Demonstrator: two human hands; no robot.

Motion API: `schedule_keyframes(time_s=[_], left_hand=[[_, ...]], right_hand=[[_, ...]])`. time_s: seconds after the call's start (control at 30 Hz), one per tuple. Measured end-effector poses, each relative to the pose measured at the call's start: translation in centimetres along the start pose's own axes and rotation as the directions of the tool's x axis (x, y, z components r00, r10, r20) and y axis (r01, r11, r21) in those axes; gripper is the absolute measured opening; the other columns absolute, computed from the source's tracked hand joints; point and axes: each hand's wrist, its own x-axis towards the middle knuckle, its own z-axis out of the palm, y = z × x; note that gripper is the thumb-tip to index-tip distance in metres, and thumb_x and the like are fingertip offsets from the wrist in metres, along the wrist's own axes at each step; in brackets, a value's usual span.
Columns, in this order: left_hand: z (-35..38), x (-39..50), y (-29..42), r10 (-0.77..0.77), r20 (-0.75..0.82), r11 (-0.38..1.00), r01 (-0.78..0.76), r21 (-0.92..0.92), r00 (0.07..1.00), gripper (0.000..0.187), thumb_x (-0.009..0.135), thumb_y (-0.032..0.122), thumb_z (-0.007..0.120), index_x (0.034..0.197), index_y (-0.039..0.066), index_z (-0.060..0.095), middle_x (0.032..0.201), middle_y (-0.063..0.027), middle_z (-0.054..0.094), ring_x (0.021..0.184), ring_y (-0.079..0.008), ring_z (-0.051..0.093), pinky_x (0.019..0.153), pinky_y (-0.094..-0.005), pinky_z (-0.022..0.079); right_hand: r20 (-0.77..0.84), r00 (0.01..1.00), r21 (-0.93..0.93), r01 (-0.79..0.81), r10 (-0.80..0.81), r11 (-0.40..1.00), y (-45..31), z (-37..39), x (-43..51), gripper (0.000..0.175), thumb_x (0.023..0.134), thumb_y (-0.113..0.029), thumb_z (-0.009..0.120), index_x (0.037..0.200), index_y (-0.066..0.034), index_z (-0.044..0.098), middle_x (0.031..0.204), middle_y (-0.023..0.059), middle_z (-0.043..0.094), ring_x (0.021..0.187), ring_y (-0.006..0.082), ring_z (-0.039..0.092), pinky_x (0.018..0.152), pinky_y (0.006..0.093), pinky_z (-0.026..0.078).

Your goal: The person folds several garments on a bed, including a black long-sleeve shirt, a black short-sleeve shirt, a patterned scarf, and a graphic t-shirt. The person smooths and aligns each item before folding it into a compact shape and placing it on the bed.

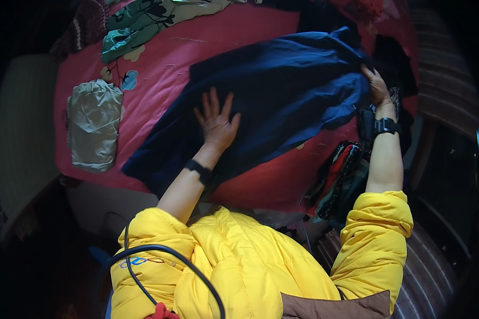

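Note:
A dark blue garment (279,87) lies spread at a slant over a pink sheet (151,103) in front of me; its exact kind I cannot tell. My left hand (217,119) rests flat on its left part with the fingers spread. At its gathered right end is my right hand (377,85), with fingers at the fabric's edge; whether they grip it is partly hidden. Both wrists wear black bands. Left of the garment lies a folded light grey cloth item (95,127) with a gathered edge.
Green patterned cloth (137,28) lies at the upper left. Folded clothes (339,175) in red and dark colours are stacked near my right forearm, and black cloth (395,60) lies beyond my right hand. A black cable (171,249) loops over my left sleeve.

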Motion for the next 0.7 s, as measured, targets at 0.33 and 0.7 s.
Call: schedule_keyframes(time_s=[0.33, 0.7], left_hand=[[-1.8, -2.3, 2.3, 0.264, 0.217, 0.965, -0.259, -0.051, 0.940, 0.059, 0.084, 0.032, 0.059, 0.138, 0.019, 0.039, 0.150, -0.0168, 0.015, 0.139, -0.0376, 0.013, 0.105, -0.0621, 0.015], [-5.8, -12.2, -4.0, 0.504, 0.280, 0.808, -0.332, -0.486, 0.817, 0.024, 0.072, 0.012, 0.065, 0.095, 0.011, 0.065, 0.096, -0.0108, 0.063, 0.092, -0.0302, 0.057, 0.080, -0.0418, 0.044]], right_hand=[[0.355, 0.934, -0.430, 0.193, -0.031, 0.882, -0.1, 8.8, -5.1, 0.061, 0.087, -0.020, 0.054, 0.142, -0.0049, 0.032, 0.127, 0.0119, 0.051, 0.109, 0.0175, 0.053, 0.096, 0.0263, 0.041], [0.592, 0.779, -0.570, 0.586, -0.206, 0.576, 12.7, 29.6, -11.4, 0.036, 0.084, -0.024, 0.061, 0.118, -0.0117, 0.059, 0.094, 0.0104, 0.066, 0.085, 0.0295, 0.064, 0.071, 0.0370, 0.052]])
